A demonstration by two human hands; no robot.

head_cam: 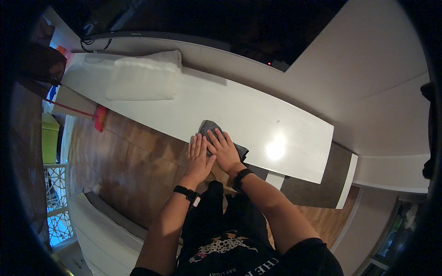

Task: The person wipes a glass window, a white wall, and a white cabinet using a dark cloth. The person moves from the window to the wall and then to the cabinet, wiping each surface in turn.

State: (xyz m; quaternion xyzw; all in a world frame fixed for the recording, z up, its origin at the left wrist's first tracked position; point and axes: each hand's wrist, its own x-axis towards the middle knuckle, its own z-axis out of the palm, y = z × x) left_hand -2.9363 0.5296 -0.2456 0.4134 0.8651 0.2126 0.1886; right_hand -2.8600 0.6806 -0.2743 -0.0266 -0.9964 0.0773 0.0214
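A dark grey cloth (pixel 207 125) lies folded near the front edge of a long white cabinet top (pixel 241 103). My right hand (pixel 224 151) rests flat on it, palm down, with the fingers a little apart. Just to its left, my left hand (pixel 197 164) lays its fingers on the cloth's left part, at the cabinet's edge. Neither hand is closed around the cloth. Its middle is hidden under my fingers, while a dark corner sticks out to the right of my right hand.
A folded cream-coloured textile (pixel 145 77) lies on the cabinet's left part. Behind the cabinet is a large dark television (pixel 193 20), with a black cable (pixel 95 46) at its left. A red broom-like head (pixel 100 118) stands by the front. A pale sofa (pixel 107 234) is at lower left.
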